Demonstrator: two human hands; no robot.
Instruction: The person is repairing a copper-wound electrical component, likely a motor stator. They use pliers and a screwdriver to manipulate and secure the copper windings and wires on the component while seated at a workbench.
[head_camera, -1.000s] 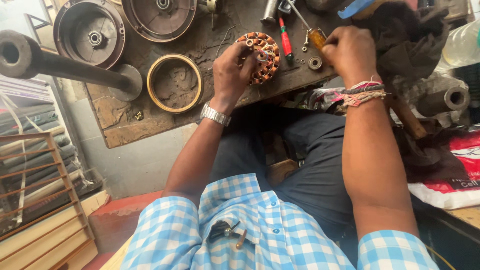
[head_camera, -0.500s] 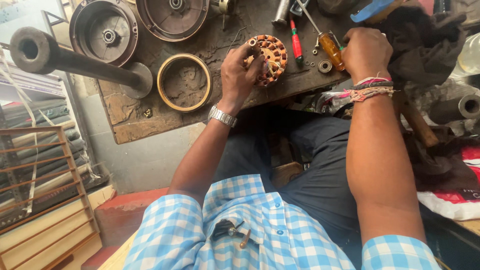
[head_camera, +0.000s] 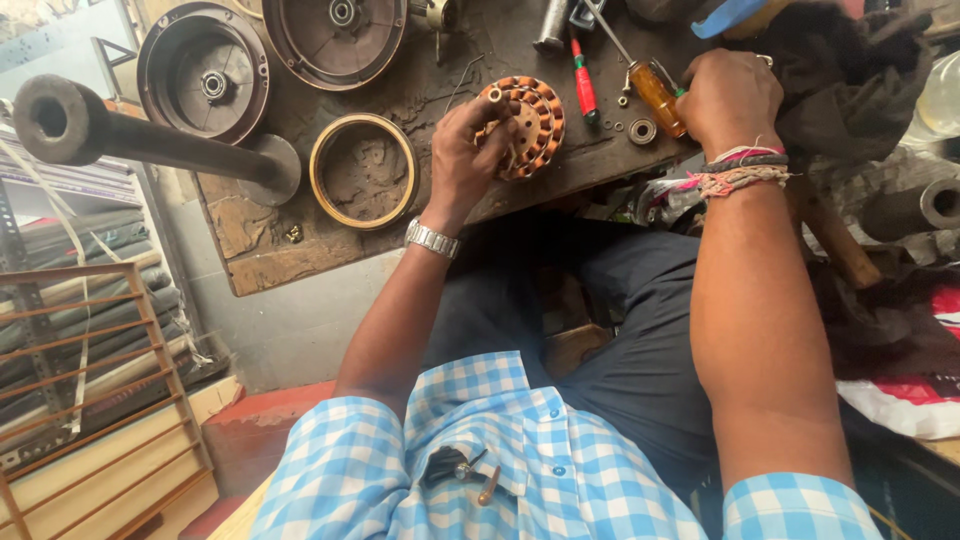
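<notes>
Seated worker seen from above, in a blue-and-white checked shirt with small tools in the breast pocket. Left hand, a metal watch at the wrist, has its grip closed on the rim of a copper-wound stator lying at the near edge of the worktop. Right hand, with thread bands at the wrist, has its grip closed around the amber handle of a screwdriver. Compared with half a second earlier, both hands keep their holds; the right hand sits a little farther from the stator, and no winding work is under way. Beyond lie a brass-coloured ring, a red-handled screwdriver, a small bearing, two round motor covers and a thick black shaft. Left of the worktop, wooden racks.
</notes>
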